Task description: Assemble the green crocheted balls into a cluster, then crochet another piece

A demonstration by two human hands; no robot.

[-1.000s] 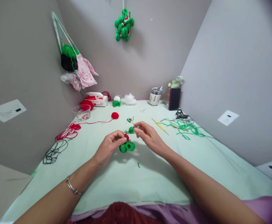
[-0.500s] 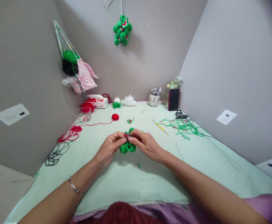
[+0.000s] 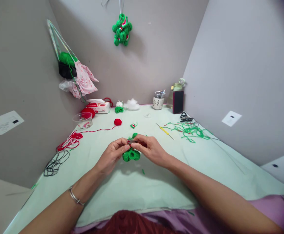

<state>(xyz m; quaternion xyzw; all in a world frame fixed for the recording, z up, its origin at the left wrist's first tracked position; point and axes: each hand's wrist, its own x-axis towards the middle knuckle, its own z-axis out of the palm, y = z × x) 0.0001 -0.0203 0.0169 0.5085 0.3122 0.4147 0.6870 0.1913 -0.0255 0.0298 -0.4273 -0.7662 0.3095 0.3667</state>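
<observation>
A green crocheted piece (image 3: pixel 131 155) with rounded lobes and some red is held above the middle of the table. My left hand (image 3: pixel 114 152) is closed, pinching it from the left. Opposite, my right hand (image 3: pixel 151 150) is closed on a small grey tool (image 3: pixel 131 141) lying across the top of the piece; its kind is too small to make out. Fingers cover much of the crochet. Just beyond my hands lies a small green, white and red crocheted bit (image 3: pixel 133 125) with a yarn tail.
A red yarn ball (image 3: pixel 118 122) trails its strand left to a red tangle (image 3: pixel 70 141) and black cord (image 3: pixel 56 163). At right lie a yellow crochet hook (image 3: pixel 165 131), green yarn scraps (image 3: pixel 193 130) and a black hair clip (image 3: pixel 186 117). A phone (image 3: pixel 178 102) leans against a bottle.
The whole view has shifted slightly, so things appear a little further left. Both hands keep hold at nearly the same spot, with a small shift of the fingers.
</observation>
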